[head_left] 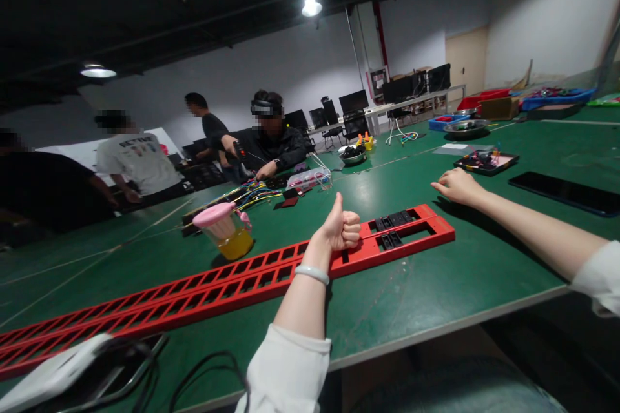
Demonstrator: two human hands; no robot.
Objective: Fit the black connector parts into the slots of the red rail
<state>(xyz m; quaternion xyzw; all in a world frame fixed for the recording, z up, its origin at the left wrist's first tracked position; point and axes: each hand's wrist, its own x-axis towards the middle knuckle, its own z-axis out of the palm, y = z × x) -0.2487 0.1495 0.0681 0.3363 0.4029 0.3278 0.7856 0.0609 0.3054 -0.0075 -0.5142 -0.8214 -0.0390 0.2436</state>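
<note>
My left hand [340,230] is curled into a fist with the thumb pointing up, and no object shows in it. It is over a long red slotted frame [271,271] that lies across the green table. Black rectangular parts [393,219] sit in the slots at the frame's right end, just right of this hand. Off that end, my right hand [458,186] rests low over the table, palm down, its fingers loosely extended and holding nothing. A dark shallow tray [487,160] with small wired parts stands beyond it.
A pink-lidded cup [225,232] of yellow liquid stands behind the frame. A black phone [566,192] lies at right; a white device [58,374] and black cables are front left. Opposite, a person [271,135] handles colored wires [256,192]. Metal bowls [465,129] stand farther back.
</note>
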